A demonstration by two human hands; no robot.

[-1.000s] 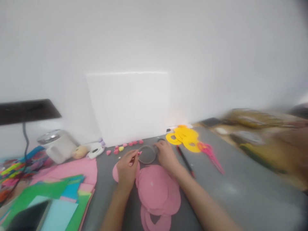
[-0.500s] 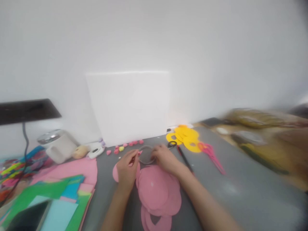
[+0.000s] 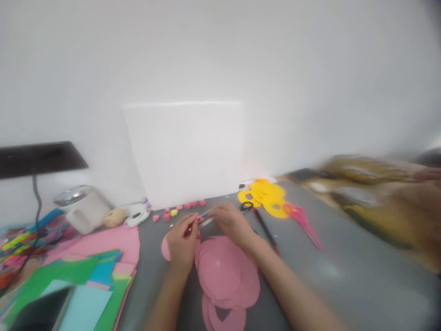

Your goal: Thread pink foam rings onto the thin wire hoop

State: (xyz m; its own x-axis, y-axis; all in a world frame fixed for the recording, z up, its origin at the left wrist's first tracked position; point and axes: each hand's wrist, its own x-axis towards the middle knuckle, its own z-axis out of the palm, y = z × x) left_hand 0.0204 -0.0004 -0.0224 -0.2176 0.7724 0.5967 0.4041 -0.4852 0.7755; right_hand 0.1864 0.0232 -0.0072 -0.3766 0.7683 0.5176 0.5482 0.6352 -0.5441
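Note:
My right hand [image 3: 229,223] is closed on a thin, clear-grey roll of tape [image 3: 206,220], turned edge-on to me. Close to its left side, my left hand [image 3: 182,236] pinches a small pink piece [image 3: 200,219] between thumb and fingertips, too blurred to name further. Something dark red shows inside the curl of the left fingers. Below both hands lies an overlapping pile of pink paper circles [image 3: 220,271], with a cut pink ring [image 3: 239,317] at its near end. Another pink circle [image 3: 166,249] is partly covered by the left hand.
Small pink heart-shaped beads [image 3: 167,216] lie along a white board [image 3: 189,156]. Yellow paper rings [image 3: 272,197], pink scissors [image 3: 305,225] and a dark pencil [image 3: 266,227] are to the right. Coloured paper sheets [image 3: 86,271], a phone [image 3: 43,310] and a white mug [image 3: 87,211] stand left.
The roll of tape has turned from showing its round face to edge-on, as my right hand shifted slightly up and left. My left hand stays in nearly the same place.

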